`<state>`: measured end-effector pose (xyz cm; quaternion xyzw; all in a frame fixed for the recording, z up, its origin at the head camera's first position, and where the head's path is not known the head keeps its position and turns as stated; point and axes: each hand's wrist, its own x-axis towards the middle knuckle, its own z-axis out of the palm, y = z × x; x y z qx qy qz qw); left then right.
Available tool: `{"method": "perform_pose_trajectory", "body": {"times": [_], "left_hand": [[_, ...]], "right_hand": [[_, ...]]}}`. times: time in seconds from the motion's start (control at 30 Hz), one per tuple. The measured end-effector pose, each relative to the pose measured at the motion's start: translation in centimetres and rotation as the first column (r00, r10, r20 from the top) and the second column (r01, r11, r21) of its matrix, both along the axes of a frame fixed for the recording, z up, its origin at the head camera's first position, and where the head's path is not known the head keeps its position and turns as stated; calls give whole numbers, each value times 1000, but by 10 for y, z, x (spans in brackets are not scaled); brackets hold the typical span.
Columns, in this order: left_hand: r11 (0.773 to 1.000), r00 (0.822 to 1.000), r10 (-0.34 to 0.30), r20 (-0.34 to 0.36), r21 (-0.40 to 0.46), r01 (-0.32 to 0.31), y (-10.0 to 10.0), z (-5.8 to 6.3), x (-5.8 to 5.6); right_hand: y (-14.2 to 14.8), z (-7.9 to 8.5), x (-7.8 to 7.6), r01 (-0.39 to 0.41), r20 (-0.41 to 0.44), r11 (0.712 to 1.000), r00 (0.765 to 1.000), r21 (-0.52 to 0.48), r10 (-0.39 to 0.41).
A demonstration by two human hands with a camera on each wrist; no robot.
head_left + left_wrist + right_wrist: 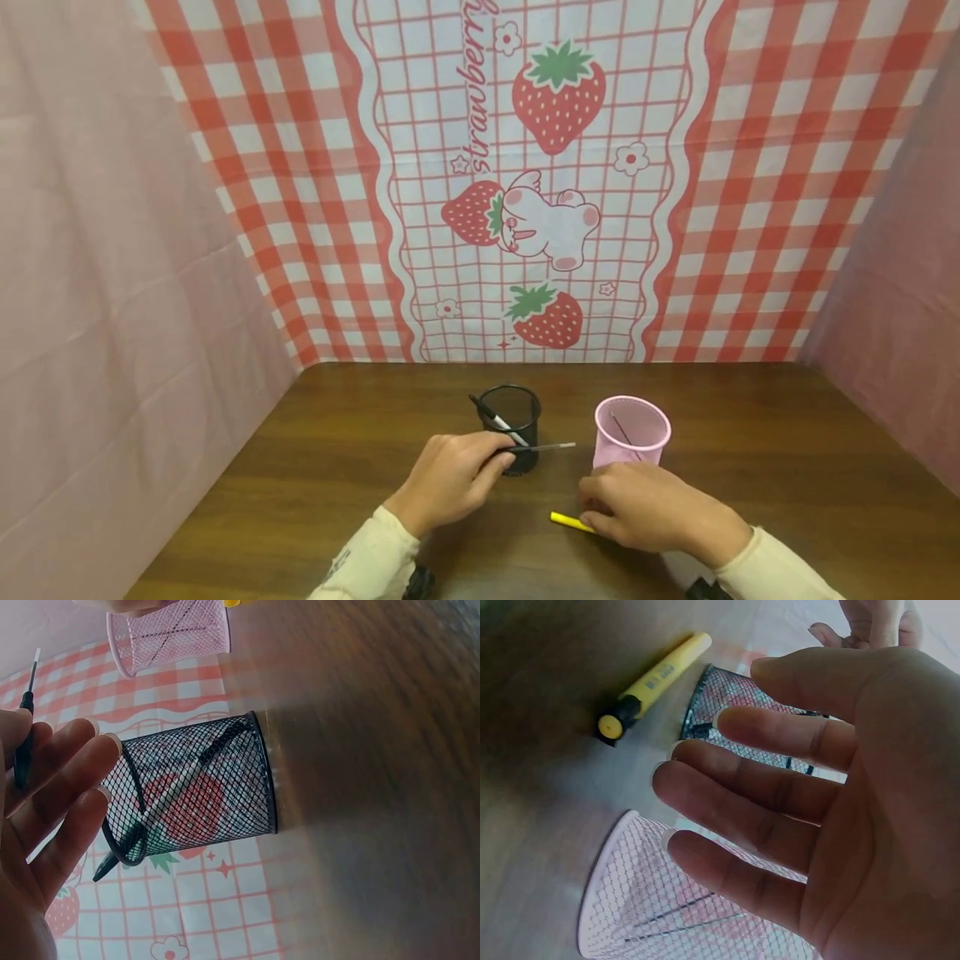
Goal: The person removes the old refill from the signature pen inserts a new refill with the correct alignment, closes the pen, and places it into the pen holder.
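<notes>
My left hand (pixel 448 477) pinches a thin black-handled tool (pixel 27 724) between thumb and forefinger, its slim shaft ending in a pale tip. The other left fingers stretch beside the rim of the black mesh pen cup (pixel 529 450). Leaning in that cup is a white-barrelled pen (pixel 491 412) with black ends. My right hand (pixel 652 510) is low over the table, fingers extended and slightly bent, holding nothing. Near its fingertips lies a yellow marker-like stick (pixel 660 679) with a black end and printed lettering.
Just beyond my right hand stands a pink mesh cup (pixel 606 450) with thin dark sticks (pixel 679 907) inside. Both cups stand on a brown wooden table (pixel 337 467). A strawberry-print cloth (pixel 555 200) hangs behind, and pink cloth (pixel 150 275) closes off the sides.
</notes>
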<state>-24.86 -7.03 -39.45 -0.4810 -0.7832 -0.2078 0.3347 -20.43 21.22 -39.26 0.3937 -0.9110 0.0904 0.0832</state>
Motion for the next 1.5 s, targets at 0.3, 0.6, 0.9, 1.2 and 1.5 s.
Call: {"method": "perform_pose_trajectory", "body": {"times": [0.3, 0.6, 0.9, 1.2, 1.5], "left_hand": [[999, 1000, 11, 20, -32, -11, 4, 2, -1], [999, 1000, 3, 0, -33, -3, 2, -2, -1], [1000, 1000, 8, -18, -8, -8, -3, -3, 0], [1000, 1000, -25, -12, -14, 24, -1, 0, -1], [1000, 1000, -13, 9, -26, 13, -1, 2, 0]], "right_hand": [[3, 7, 3, 3, -57, 997, 998, -72, -7], [0, 9, -1, -65, -178, 990, 983, -129, 41], [-4, 13, -3, -115, -209, 982, 974, -151, 82], [-2, 16, -1, -99, -267, 977, 963, -190, 46], [-3, 23, 0, -65, -210, 973, 977, -222, 17]]}}
